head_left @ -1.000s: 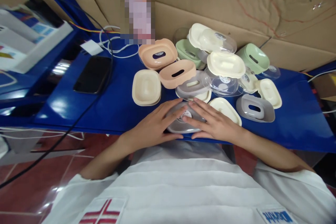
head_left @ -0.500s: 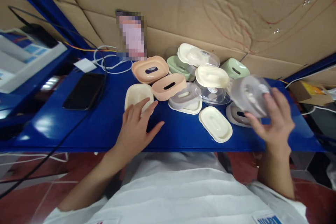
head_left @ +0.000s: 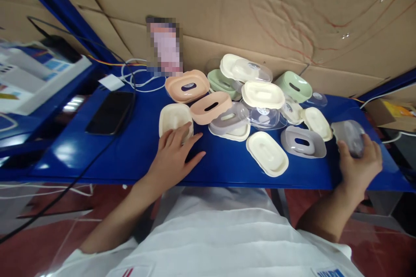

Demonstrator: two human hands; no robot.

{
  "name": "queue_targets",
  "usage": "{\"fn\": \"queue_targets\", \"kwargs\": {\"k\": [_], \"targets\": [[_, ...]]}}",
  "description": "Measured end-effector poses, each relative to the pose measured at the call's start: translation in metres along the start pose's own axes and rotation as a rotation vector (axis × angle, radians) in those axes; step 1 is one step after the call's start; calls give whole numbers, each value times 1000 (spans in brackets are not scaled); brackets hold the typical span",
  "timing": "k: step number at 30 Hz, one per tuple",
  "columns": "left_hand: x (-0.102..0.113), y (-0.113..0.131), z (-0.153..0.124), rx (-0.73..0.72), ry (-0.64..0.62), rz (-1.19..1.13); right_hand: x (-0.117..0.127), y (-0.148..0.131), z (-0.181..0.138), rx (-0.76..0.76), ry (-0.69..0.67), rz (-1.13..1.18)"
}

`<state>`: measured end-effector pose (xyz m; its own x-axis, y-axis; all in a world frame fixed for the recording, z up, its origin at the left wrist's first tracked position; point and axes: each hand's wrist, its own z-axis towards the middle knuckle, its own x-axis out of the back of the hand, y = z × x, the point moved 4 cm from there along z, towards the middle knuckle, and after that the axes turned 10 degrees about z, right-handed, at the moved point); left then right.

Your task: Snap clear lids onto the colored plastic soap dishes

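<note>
My left hand (head_left: 175,151) lies palm down with its fingers spread, the fingertips over the near edge of a cream soap dish tray (head_left: 173,114). At the right end of the table my right hand (head_left: 359,162) has thumb and fingers around a grey soap box with a clear lid (head_left: 349,134). Left of it are an open grey soap box base (head_left: 302,142) with an oval slot and a cream tray (head_left: 318,123). Another cream tray (head_left: 267,154) lies nearer the front edge. Two peach bases (head_left: 211,108) sit beside the left hand's tray.
Green bases (head_left: 294,86), cream trays and clear lids (head_left: 264,117) are heaped along the cardboard wall (head_left: 227,8). To the left lie a black phone (head_left: 110,112), a white charger (head_left: 111,82) and cables. A cardboard box (head_left: 390,114) stands beyond the table's right end.
My right hand has moved right and down with the grey soap box, from above the grey base to the table's right end. My left hand has hardly moved.
</note>
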<state>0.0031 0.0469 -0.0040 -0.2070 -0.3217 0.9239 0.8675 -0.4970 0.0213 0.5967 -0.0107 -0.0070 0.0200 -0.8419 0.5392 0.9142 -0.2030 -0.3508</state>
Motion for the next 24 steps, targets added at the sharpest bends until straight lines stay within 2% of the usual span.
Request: {"fn": "queue_targets", "kwargs": {"k": [4,9,13,17,21,24], "targets": [[0,1,0,-31,-8,-2,-2,0,-8,-25,-66,7],[4,1,1,-49,-13,-45,-9,7,-11,16,-116,-48],[10,1,2,-79,15,-119,-12,19,-12,-30,-72,-126],[15,0,3,-12,99,-119,-11,26,-14,-38,-43,-139],[17,0,0,101,157,36,-8,36,-8,-86,-4,-176],[18,1,-2,146,168,126,-9,46,6,-92,-28,-185]]}}
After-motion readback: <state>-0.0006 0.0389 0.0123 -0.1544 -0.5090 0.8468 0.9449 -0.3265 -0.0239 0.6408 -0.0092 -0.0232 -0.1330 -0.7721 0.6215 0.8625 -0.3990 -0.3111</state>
